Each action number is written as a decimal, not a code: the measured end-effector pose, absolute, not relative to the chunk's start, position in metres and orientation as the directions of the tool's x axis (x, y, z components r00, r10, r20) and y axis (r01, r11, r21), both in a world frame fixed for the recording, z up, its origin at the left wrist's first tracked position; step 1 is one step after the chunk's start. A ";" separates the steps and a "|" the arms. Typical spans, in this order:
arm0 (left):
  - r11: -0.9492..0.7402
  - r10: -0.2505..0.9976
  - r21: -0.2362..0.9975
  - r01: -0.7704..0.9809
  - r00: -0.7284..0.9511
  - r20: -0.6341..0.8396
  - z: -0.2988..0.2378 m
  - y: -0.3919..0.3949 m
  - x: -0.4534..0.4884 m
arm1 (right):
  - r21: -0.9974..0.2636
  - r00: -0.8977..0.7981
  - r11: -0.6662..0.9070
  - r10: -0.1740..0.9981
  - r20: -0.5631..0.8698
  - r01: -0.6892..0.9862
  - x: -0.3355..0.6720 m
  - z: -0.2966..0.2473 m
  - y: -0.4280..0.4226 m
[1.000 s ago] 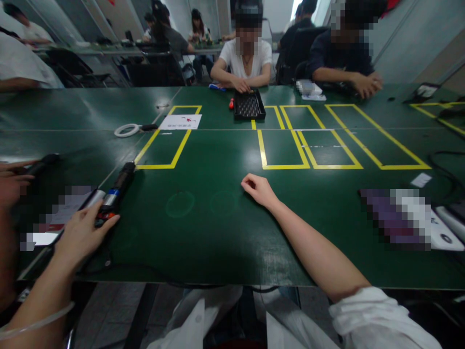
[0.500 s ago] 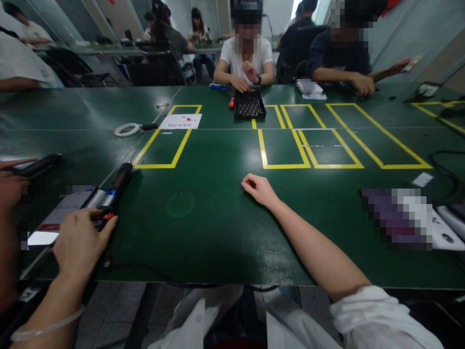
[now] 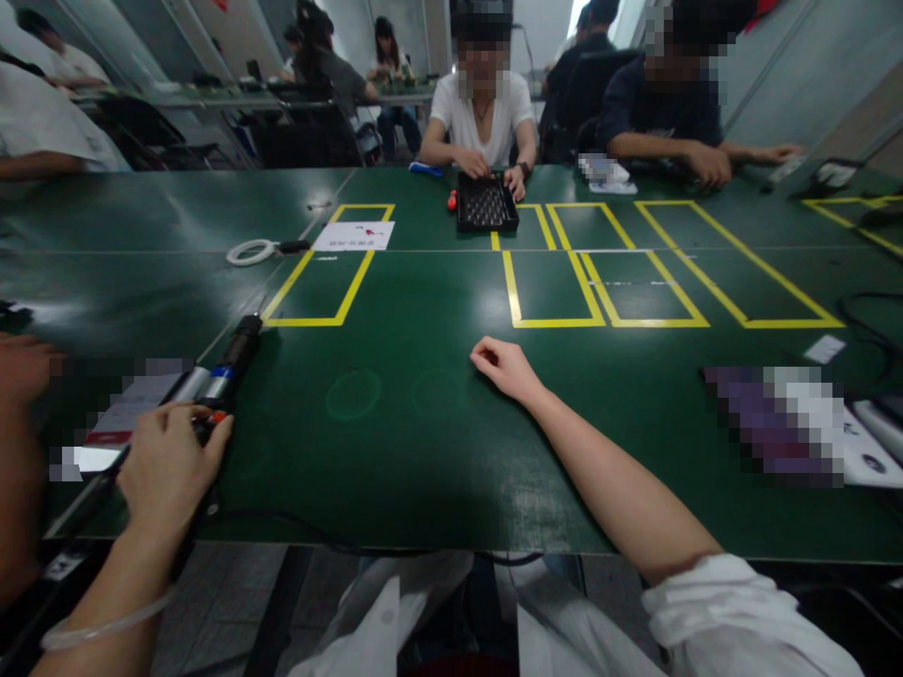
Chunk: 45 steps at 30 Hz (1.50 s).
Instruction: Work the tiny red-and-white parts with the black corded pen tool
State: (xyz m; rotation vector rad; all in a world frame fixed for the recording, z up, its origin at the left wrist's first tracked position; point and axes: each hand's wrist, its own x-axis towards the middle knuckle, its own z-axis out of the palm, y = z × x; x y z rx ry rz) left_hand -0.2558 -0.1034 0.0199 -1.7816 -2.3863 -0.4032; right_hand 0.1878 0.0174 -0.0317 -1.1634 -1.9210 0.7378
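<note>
My left hand [image 3: 169, 456] is wrapped round the rear end of a black electric screwdriver [image 3: 226, 362] that lies on the green table [image 3: 395, 451] at the near left, its tip pointing away from me. A cable runs back from the tool along the table's front edge. My right hand [image 3: 502, 365] rests on the table near the middle with its fingers loosely curled under, holding nothing I can make out. A thin clear band circles my left wrist.
Yellow tape rectangles [image 3: 564, 282] mark the tabletop. A black tray [image 3: 486, 205] lies before a seated person opposite. A white ring [image 3: 248, 252] and a paper sheet [image 3: 355, 235] are at the back left. Another person's hand [image 3: 24, 367] is at the left edge; cables trail at right.
My left hand has slid down onto the screwdriver and closed round it. The neighbour's dark tool at the far left is gone from view. My right hand has not moved.
</note>
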 end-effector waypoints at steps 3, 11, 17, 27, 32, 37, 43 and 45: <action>0.337 0.894 0.119 0.934 -0.357 0.270 0.022 -0.101 -0.254 | -0.780 -0.297 0.412 0.907 0.300 0.472 0.188 -0.031 0.017; 0.310 0.890 0.143 0.940 -0.340 0.306 0.024 -0.101 -0.254 | -0.782 -0.291 0.403 0.911 0.293 0.476 0.188 -0.031 0.017; 0.251 0.900 0.066 0.966 -0.258 0.352 0.033 -0.087 -0.228 | -0.771 -0.305 0.422 0.902 0.305 0.477 0.188 -0.031 0.017; -0.176 0.984 0.724 0.667 0.140 0.111 0.033 -0.027 -0.082 | -0.797 -0.289 0.407 0.908 0.302 0.446 0.189 -0.033 0.018; -0.229 0.912 0.892 0.389 0.405 0.058 0.026 0.005 -0.009 | -0.908 -0.252 0.338 0.927 0.276 0.249 0.190 -0.034 0.022; -0.129 0.893 0.964 0.234 0.449 0.010 0.008 0.023 0.015 | -0.977 -0.226 0.211 0.953 0.202 0.015 0.190 -0.027 0.024; -0.047 0.896 0.990 0.130 0.444 -0.016 -0.003 0.021 0.012 | -0.986 -0.309 0.128 0.939 0.154 -0.105 0.186 -0.027 0.023; 0.013 0.916 0.996 0.087 0.397 -0.047 -0.004 0.019 0.011 | -0.985 -0.308 0.113 0.940 0.148 -0.130 0.186 -0.029 0.023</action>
